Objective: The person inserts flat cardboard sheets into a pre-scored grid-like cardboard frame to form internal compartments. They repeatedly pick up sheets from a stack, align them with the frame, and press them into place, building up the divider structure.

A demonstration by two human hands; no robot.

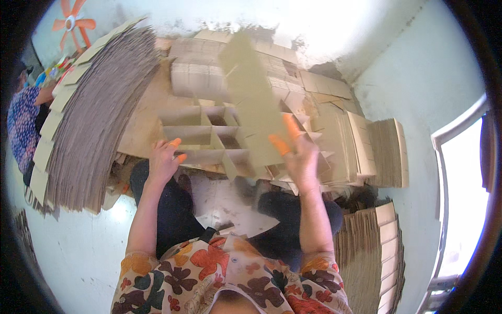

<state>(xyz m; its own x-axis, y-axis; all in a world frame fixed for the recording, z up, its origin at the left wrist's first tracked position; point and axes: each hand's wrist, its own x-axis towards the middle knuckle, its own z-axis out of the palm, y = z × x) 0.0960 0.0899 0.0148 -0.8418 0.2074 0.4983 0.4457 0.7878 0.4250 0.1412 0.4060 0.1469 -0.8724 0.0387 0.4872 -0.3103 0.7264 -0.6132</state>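
We list: one cardboard strip (253, 104), motion-blurred, twelve o'clock, slanting across a cardboard partition grid (194, 135) near centre. Right hand (304, 156), three o'clock, orange finger covers (292, 126); grip clamped on the strip's right edge. Left hand (163, 162), nine o'clock, at the grid's left end; we cannot tell whether its grip closes. Tall cardboard stack (104, 112), between nine and ten o'clock; lower cardboard stack (361, 251), four o'clock.
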